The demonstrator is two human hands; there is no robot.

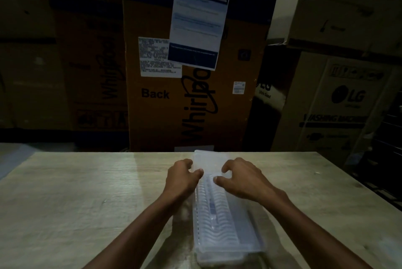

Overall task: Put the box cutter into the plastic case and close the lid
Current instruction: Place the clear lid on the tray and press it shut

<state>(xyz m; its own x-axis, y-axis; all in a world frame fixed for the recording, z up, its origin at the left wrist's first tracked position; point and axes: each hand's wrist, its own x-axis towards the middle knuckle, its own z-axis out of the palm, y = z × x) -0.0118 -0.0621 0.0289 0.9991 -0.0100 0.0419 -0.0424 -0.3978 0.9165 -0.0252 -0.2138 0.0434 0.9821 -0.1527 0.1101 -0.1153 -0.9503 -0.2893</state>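
Note:
A long clear plastic case (228,234) with a ribbed bottom lies lengthwise on the wooden table (76,192), straight in front of me. Through the plastic a bluish box cutter (213,207) shows dimly inside, lying along the case. The translucent lid (210,158) sits over the far end of the case. My left hand (180,178) grips the lid's left edge, with its thumb on top. My right hand (241,179) presses on the lid from the right, fingers bent and thumb on top. I cannot tell whether the lid is fully seated.
Tall cardboard appliance boxes stand just behind the table's far edge: a Whirlpool box (195,94) in the middle and an LG washing machine box (339,105) at the right. The room is dim. The table's right edge runs diagonally near my right forearm.

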